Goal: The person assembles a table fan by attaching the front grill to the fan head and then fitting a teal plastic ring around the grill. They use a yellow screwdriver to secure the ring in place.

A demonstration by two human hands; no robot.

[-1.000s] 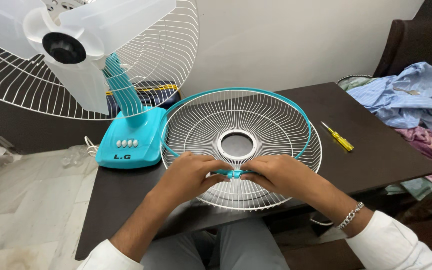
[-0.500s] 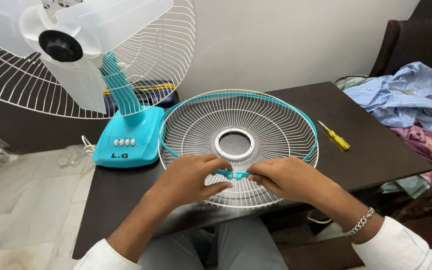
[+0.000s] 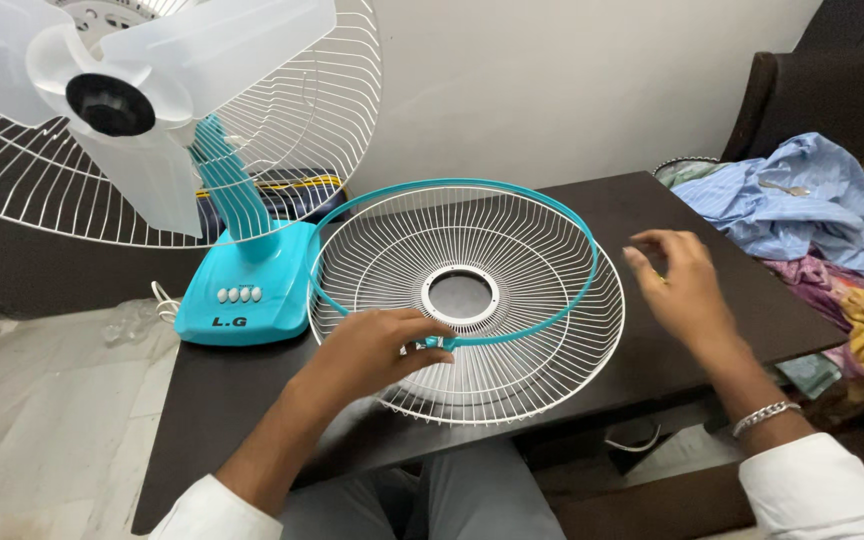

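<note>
Your left hand point(image 3: 377, 350) rests on the near edge of the white wire fan guard point(image 3: 467, 300), its grip pinching the small teal clip where the teal ring point(image 3: 577, 235) meets the wires. A moment ago both of your hands were pressed together on that clip; now your right hand point(image 3: 682, 285) has lifted away to the right and hovers above the worktop point(image 3: 242, 400), fingers spread and holding nothing. It sits over the spot where the yellow screwdriver lay earlier, and the tool cannot be seen now.

The teal ring has changed too. Earlier it hugged the guard's rim all the way round; now it is off-centre, shifted to the left and far side, so the right and near parts of the wire rim lie bare outside it. The guard itself lies flat in the middle of the dark worktop.

To the left stands the teal fan base point(image 3: 242, 290), touching the guard's left edge, with the pale blades point(image 3: 142, 110) and rear cage above it. A heap of clothes point(image 3: 802, 200) lies at the far right.
</note>
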